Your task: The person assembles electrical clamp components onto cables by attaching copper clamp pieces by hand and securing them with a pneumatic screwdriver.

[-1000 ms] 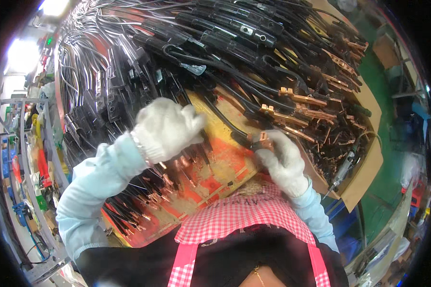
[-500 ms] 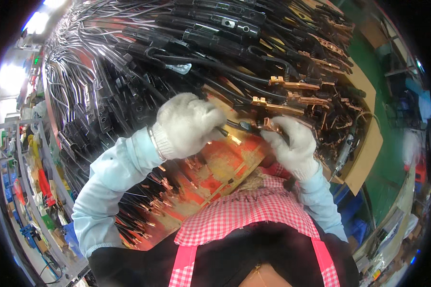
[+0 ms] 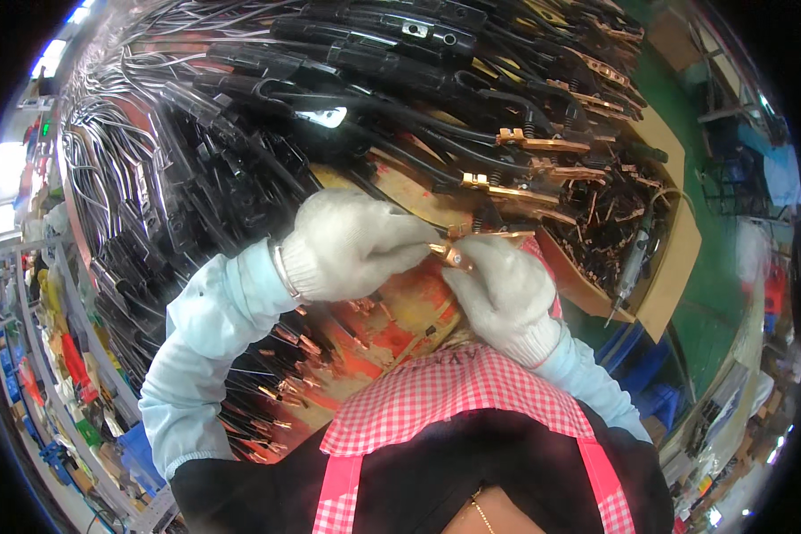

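Now I see left hand (image 3: 351, 247), pinching cable end (image 3: 437, 249), has closed in on copper clip (image 3: 455, 257) held by right hand (image 3: 505, 289); pieces apparently meet.

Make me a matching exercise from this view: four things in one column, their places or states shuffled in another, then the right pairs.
Column one
1. Small copper-coloured metal piece
2. Open tan cardboard box
3. Pink-and-white checked cloth apron
4. Slim grey handheld tool

Column two
A. Worn over a black top
B. Lying slantwise at the box's near end
C. Between the white-gloved left hand and white-gloved right hand
D. Containing a heap of dark and copper-coloured parts

Pairs: 1-C, 2-D, 3-A, 4-B
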A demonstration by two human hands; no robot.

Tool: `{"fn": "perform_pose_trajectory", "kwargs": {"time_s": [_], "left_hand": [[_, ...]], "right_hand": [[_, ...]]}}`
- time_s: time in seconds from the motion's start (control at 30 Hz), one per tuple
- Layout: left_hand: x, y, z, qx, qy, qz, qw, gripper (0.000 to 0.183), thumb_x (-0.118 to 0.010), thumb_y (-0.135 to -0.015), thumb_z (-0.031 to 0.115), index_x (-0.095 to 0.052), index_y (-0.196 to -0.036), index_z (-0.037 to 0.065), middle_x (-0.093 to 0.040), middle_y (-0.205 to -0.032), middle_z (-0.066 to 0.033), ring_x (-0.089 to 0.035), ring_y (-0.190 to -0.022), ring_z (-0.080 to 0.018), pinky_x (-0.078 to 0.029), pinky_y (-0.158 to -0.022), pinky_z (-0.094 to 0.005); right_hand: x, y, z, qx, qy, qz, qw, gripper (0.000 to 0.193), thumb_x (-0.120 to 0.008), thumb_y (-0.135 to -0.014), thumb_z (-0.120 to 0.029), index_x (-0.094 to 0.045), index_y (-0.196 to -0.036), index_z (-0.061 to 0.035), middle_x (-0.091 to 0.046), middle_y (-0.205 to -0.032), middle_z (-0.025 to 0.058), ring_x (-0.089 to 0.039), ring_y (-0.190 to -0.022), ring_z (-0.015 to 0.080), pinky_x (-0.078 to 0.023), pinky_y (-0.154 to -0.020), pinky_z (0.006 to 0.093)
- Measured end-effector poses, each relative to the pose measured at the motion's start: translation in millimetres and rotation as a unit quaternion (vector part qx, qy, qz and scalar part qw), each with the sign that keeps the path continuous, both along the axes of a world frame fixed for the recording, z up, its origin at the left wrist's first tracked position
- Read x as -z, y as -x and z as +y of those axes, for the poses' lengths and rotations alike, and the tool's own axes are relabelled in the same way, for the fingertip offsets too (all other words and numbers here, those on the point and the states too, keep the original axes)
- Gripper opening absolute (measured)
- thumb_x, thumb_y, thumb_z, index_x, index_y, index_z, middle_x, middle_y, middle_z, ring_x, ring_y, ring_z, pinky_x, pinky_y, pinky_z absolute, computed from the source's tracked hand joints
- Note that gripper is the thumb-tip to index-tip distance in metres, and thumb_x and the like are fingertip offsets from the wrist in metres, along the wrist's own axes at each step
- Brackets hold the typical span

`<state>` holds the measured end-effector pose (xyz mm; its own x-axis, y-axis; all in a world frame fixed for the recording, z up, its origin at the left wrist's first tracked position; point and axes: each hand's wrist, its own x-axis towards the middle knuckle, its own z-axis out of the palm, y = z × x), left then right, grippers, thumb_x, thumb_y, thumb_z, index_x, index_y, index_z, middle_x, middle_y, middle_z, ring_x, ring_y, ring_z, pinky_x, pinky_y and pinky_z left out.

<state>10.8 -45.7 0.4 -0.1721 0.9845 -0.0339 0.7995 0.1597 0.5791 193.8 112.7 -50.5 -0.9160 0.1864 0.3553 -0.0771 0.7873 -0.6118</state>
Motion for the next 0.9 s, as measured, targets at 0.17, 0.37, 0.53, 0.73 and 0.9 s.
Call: {"fn": "perform_pose_trajectory", "kwargs": {"time_s": [0.17, 0.37, 0.53, 0.73, 0.9], "left_hand": [[-0.2, 0.0, -1.6, 0.009, 0.022, -0.005, 1.000, 0.017, -0.068, -0.089, 0.021, -0.074, -0.102, 0.012, -0.070, -0.082, -0.0123, -0.069, -0.076, -0.0342, -0.054, -0.065, -0.0434], [-3.3, -0.3, -1.7, 0.009, 0.032, -0.021, 0.999, 0.014, -0.067, -0.089, 0.023, -0.074, -0.097, 0.013, -0.069, -0.079, -0.0121, -0.069, -0.075, -0.0332, -0.054, -0.064, -0.0425], [-6.3, 2.2, 0.0, 0.009, 0.131, -0.051, 0.990, 0.021, -0.060, -0.092, 0.033, -0.074, -0.092, 0.017, -0.068, -0.068, -0.0060, -0.069, -0.070, -0.0301, -0.054, -0.066, -0.0417], [-12.4, 3.3, 1.7, -0.041, 0.184, -0.158, 0.969, 0.018, -0.068, -0.088, 0.026, -0.076, -0.092, 0.010, -0.069, -0.075, -0.0132, -0.069, -0.070, -0.0296, -0.053, -0.063, -0.0383], [-17.2, 5.8, 3.1, -0.065, 0.201, -0.196, 0.958, 0.019, -0.068, -0.088, 0.026, -0.076, -0.092, 0.009, -0.069, -0.075, -0.0138, -0.069, -0.070, -0.0293, -0.053, -0.064, -0.0376]], "right_hand": [[4.6, 1.3, -4.1, 0.013, -0.006, 0.017, 1.000, 0.032, -0.080, -0.079, -0.022, -0.065, -0.103, -0.0068, -0.069, -0.099, 0.0104, -0.068, -0.080, 0.0291, -0.053, -0.065, 0.0385], [0.8, 6.1, -0.5, -0.037, -0.019, -0.040, 0.998, 0.034, -0.079, -0.077, -0.025, -0.066, -0.103, -0.0080, -0.069, -0.100, 0.0090, -0.068, -0.081, 0.0287, -0.054, -0.069, 0.0395], [-5.3, 13.4, 1.0, -0.060, -0.048, -0.029, 0.997, 0.036, -0.078, -0.076, -0.028, -0.066, -0.104, -0.0087, -0.069, -0.100, 0.0081, -0.068, -0.084, 0.0271, -0.054, -0.068, 0.0393], [0.5, 21.9, 7.0, -0.109, -0.072, 0.007, 0.991, 0.034, -0.077, -0.078, -0.029, -0.066, -0.103, -0.0096, -0.067, -0.093, 0.0059, -0.068, -0.078, 0.0256, -0.054, -0.062, 0.0381], [-7.5, 32.7, 11.1, -0.141, -0.113, 0.008, 0.984, 0.028, -0.073, -0.082, -0.032, -0.065, -0.098, -0.0109, -0.062, -0.082, 0.0036, -0.066, -0.070, 0.0235, -0.052, -0.057, 0.0377]]}}
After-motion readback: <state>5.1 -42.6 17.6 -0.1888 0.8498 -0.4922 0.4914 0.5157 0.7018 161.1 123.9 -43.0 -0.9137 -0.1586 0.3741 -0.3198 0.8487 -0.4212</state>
